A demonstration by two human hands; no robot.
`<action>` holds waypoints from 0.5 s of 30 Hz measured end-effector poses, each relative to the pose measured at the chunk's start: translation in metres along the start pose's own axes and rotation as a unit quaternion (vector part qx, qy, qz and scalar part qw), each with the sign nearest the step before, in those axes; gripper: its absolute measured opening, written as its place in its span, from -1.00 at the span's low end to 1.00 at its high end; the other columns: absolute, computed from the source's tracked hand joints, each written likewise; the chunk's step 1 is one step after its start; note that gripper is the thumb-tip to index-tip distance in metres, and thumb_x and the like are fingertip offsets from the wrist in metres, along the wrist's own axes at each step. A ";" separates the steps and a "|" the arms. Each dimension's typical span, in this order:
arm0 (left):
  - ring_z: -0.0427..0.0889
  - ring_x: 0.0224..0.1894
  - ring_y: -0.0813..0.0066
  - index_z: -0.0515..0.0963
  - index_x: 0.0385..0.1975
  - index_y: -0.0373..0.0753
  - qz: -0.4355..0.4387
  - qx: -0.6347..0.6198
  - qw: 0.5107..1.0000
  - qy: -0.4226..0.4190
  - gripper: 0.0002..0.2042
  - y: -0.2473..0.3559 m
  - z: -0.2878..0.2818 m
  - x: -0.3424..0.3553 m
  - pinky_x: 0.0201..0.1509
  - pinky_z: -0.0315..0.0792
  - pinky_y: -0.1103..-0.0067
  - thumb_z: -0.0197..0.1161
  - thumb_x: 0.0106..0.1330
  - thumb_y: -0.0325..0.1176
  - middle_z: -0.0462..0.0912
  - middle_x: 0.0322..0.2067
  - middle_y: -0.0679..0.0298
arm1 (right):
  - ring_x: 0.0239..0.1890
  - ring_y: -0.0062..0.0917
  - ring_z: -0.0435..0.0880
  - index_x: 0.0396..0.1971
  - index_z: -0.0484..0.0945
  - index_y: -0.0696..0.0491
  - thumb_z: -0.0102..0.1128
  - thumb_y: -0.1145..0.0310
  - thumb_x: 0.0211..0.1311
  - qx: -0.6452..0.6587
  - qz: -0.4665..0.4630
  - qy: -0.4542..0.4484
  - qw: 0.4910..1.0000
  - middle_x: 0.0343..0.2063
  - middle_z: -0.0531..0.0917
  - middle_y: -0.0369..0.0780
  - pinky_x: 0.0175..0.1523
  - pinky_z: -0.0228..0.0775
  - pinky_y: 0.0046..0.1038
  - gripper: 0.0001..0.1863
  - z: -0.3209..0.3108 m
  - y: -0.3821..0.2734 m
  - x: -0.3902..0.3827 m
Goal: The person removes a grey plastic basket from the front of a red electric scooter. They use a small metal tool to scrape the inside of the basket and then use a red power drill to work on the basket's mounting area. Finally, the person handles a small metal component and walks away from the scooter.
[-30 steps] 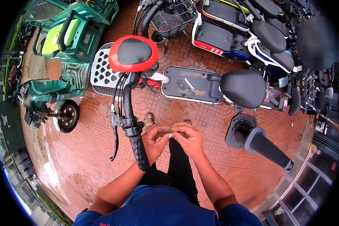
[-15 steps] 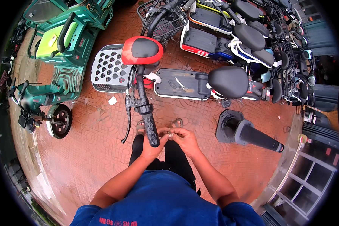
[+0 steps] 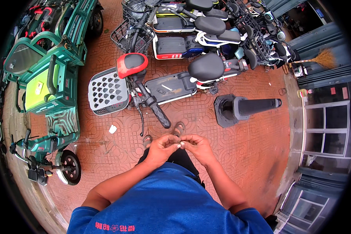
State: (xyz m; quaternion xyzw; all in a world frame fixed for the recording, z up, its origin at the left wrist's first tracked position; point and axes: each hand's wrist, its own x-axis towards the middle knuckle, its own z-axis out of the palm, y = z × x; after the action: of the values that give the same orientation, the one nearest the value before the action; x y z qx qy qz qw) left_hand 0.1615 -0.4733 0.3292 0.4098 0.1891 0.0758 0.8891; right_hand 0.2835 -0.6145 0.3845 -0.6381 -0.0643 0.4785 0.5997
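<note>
My left hand (image 3: 162,149) and my right hand (image 3: 199,148) meet in front of my body, thumbs and fingertips pinched together. Whatever sits between the fingertips is too small to name. Just beyond them is the black handlebar grip (image 3: 160,114) of an electric scooter, apart from both hands. That scooter has a red and black headlight cover (image 3: 132,65), a grey front basket (image 3: 109,92) and a black seat (image 3: 206,67). On its dark footboard (image 3: 178,90) lies a small silver wrench (image 3: 167,87).
A black traffic cone (image 3: 257,107) lies on its side at the right. At the left stands a green cargo tricycle (image 3: 62,97). Several parked scooters (image 3: 175,43) crowd the far side. A broom (image 3: 324,59) leans near the building, and a white scrap (image 3: 112,129) lies on the red paving (image 3: 238,167).
The view has turned and pulled back, so the scooter appears farther up and left. My hands, formerly beside and partly behind the handlebar grip, are now clear of it, still pinched together.
</note>
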 end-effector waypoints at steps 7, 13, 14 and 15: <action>0.71 -0.09 0.48 0.54 -0.02 -0.36 0.008 0.003 1.000 -0.010 -0.80 0.074 0.006 -0.038 0.00 0.63 0.57 0.25 0.40 -0.64 0.70 -0.15 0.18 | -0.02 -0.51 0.72 0.04 0.61 0.24 0.28 0.63 0.32 0.019 -0.066 -0.036 0.997 -0.06 0.72 -0.16 0.14 0.60 -0.45 -0.70 0.034 -0.038 -0.038; 0.74 -0.10 0.39 0.52 -0.01 -0.35 0.058 -0.015 0.998 0.029 -0.80 0.110 0.020 -0.066 -0.07 0.69 0.47 0.23 0.42 -0.63 0.70 -0.15 0.13 | -0.03 -0.43 0.75 0.09 0.57 0.22 0.28 0.65 0.31 0.027 -0.122 -0.056 0.991 -0.07 0.72 -0.13 0.08 0.68 -0.39 -0.65 0.056 -0.064 -0.047; 0.74 -0.10 0.38 0.53 -0.02 -0.35 0.062 -0.032 0.997 0.035 -0.81 0.109 0.021 -0.070 -0.07 0.70 0.45 0.23 0.42 -0.63 0.70 -0.15 0.13 | -0.04 -0.41 0.76 0.09 0.56 0.22 0.28 0.65 0.31 0.035 -0.129 -0.058 0.989 -0.09 0.72 -0.12 0.06 0.69 -0.38 -0.65 0.057 -0.065 -0.048; 0.74 -0.10 0.37 0.53 -0.02 -0.34 0.066 -0.049 0.996 0.042 -0.81 0.108 0.022 -0.072 -0.08 0.70 0.44 0.23 0.42 -0.63 0.70 -0.16 0.13 | -0.06 -0.41 0.76 0.09 0.56 0.22 0.29 0.64 0.31 0.044 -0.126 -0.062 0.989 -0.11 0.72 -0.13 0.04 0.69 -0.40 -0.64 0.059 -0.069 -0.048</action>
State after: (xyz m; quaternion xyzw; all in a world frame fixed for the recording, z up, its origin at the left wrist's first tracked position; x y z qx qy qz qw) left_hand 0.1065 -0.4391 0.4440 0.3738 0.1949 0.1604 0.8925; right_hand 0.2510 -0.5863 0.4775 -0.5671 -0.1600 0.4405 0.6774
